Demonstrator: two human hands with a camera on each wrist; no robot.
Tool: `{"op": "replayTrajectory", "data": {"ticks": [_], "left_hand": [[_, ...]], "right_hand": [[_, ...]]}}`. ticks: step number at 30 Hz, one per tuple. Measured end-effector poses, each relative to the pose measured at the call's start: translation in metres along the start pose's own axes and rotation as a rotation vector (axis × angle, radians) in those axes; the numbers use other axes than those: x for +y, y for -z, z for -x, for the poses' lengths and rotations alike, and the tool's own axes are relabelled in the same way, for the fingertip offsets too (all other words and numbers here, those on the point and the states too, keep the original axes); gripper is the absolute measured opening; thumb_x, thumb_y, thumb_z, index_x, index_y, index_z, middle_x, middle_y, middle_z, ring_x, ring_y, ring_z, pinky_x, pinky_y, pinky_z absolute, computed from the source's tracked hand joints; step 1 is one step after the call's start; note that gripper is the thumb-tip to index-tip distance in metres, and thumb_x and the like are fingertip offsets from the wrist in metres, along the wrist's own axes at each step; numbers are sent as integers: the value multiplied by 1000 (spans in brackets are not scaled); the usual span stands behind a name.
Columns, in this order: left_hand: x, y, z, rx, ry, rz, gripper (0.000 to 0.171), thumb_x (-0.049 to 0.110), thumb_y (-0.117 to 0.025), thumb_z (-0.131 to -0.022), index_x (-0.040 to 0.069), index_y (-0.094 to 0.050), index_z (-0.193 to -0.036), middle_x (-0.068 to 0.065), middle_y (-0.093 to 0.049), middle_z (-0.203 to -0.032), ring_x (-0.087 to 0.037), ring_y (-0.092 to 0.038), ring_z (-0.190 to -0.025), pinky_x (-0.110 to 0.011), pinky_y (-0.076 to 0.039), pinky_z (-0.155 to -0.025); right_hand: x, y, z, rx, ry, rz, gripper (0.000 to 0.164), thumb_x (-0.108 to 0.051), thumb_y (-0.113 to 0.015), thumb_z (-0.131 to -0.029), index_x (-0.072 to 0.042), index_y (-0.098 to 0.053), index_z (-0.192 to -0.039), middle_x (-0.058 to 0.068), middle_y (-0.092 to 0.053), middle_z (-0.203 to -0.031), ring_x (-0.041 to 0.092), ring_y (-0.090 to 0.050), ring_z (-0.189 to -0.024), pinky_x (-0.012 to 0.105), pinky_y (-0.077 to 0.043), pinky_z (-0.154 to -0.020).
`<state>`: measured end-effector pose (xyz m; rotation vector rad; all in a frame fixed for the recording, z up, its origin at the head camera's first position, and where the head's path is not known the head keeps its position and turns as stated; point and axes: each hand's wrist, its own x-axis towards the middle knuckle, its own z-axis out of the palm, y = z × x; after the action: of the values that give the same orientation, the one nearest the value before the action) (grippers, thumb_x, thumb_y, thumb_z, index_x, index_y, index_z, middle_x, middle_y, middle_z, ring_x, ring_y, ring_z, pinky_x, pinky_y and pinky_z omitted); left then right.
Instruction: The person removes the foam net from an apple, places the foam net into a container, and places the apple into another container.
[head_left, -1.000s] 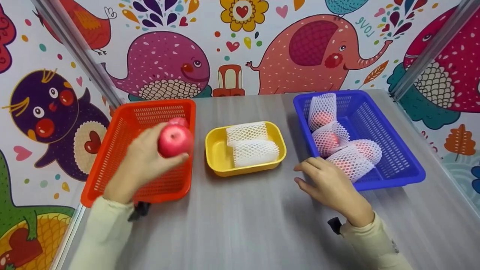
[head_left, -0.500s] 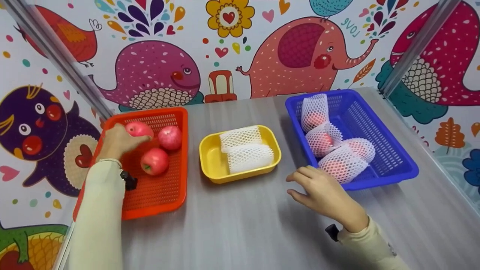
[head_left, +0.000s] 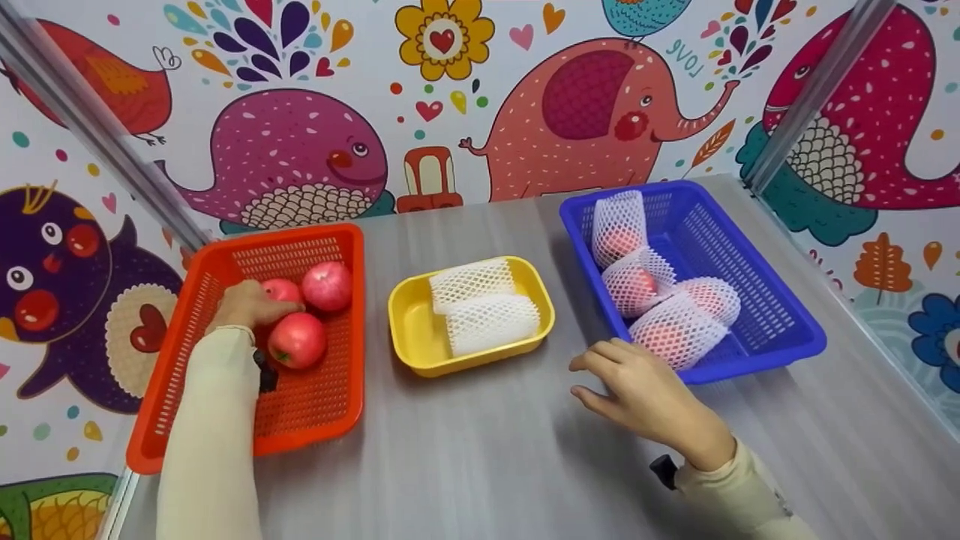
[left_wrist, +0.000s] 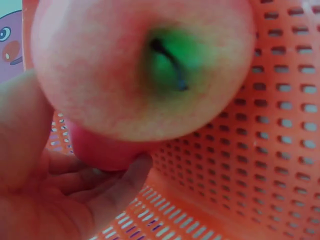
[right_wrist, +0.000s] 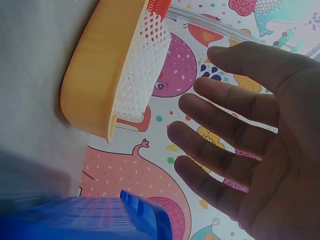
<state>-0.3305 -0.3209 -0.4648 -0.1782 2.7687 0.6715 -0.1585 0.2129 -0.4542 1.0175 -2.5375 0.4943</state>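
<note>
In the head view, my left hand reaches down into the red basket, its fingers round a red apple partly hidden behind it. The left wrist view shows thumb and fingers about that apple, under a nearer apple with a dark stem. Two more apples lie beside the hand: one nearer, one at the back right. Over the table, close to the blue basket, my right hand hovers with relaxed, spread fingers and nothing in them.
Between the baskets stands a yellow tub with white foam net sleeves in it. Several net-wrapped fruits lie along the blue basket's left side. A patterned wall closes off the back of the grey table.
A second ago my left hand held an apple above the red basket; now it is lower, farther left, at an apple inside. The right hand has hardly moved. The head view has shifted slightly.
</note>
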Motion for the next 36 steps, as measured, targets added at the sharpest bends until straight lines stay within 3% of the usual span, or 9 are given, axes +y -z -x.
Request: {"op": "replayTrajectory", "data": {"ticks": [4,9,11,14,17,21,26,30,36], "left_hand": [[5,6,8,-39,-10,-10,63,54,-73,-83,-5,-58,-100,-16,-59,-87,-30,-57,-77,-37,-49,-65],[26,14,32,54,-80,-26,49,47,-72,-86,4,-49,-84,-9,-47,-73,-24,-48,-66,-34,-40,-56],[39,15,47,107,-114,-21,53,45,-72,-87,-3,-52,-94,-14,-49,-78,-28,-50,-70,-38,-45,-59],[62,14,75,156,-154,-4,74,46,-73,-88,-13,-47,-126,-26,-54,-100,-38,-55,-88,-51,-52,-76],[84,3,106,172,-200,28,87,44,-74,-89,-10,-37,-145,-29,-53,-125,-42,-54,-105,-60,-48,-93],[104,-21,150,186,-251,38,82,39,-76,-89,-4,-39,-148,-26,-47,-142,-41,-50,-120,-61,-40,-102],[114,-56,196,259,-348,14,78,34,-82,-83,-5,-47,-142,-26,-53,-137,-41,-51,-124,-59,-41,-103],[117,-80,216,320,-442,-7,76,34,-87,-77,-4,-56,-135,-22,-61,-125,-38,-58,-114,-54,-47,-97],[124,-91,225,310,-453,-13,74,36,-87,-77,0,-58,-134,-17,-62,-126,-35,-59,-114,-54,-47,-97]], "right_hand": [[-2,-1,-2,-10,10,-7,23,-23,-82,-82,-14,-71,-101,-3,-67,-94,15,-61,-83,33,-54,-70],[-4,3,-7,-10,19,-8,23,-23,-82,-82,-15,-71,-101,-3,-66,-93,14,-60,-83,33,-54,-69],[-5,5,-9,-12,24,-10,23,-23,-82,-82,-14,-71,-101,-3,-66,-93,15,-60,-83,33,-54,-70],[-5,8,-11,-13,31,-10,24,-23,-82,-83,-14,-71,-102,-3,-66,-93,15,-60,-83,33,-54,-70],[-6,7,-11,-4,40,-11,24,-23,-82,-83,-14,-70,-102,-3,-66,-93,15,-60,-83,34,-53,-69],[-7,3,-10,7,61,-14,25,-23,-82,-82,-14,-70,-102,-4,-65,-93,15,-60,-83,34,-53,-68],[-9,1,-7,26,88,-24,25,-21,-82,-82,-14,-70,-103,-3,-66,-93,15,-60,-83,34,-53,-69],[-9,2,-5,29,88,-28,26,-20,-82,-82,-14,-70,-103,-2,-66,-94,15,-60,-83,34,-54,-69],[-5,7,-6,3,64,-4,26,-22,-83,-82,-14,-70,-103,-2,-66,-94,15,-59,-81,34,-53,-67]]}}
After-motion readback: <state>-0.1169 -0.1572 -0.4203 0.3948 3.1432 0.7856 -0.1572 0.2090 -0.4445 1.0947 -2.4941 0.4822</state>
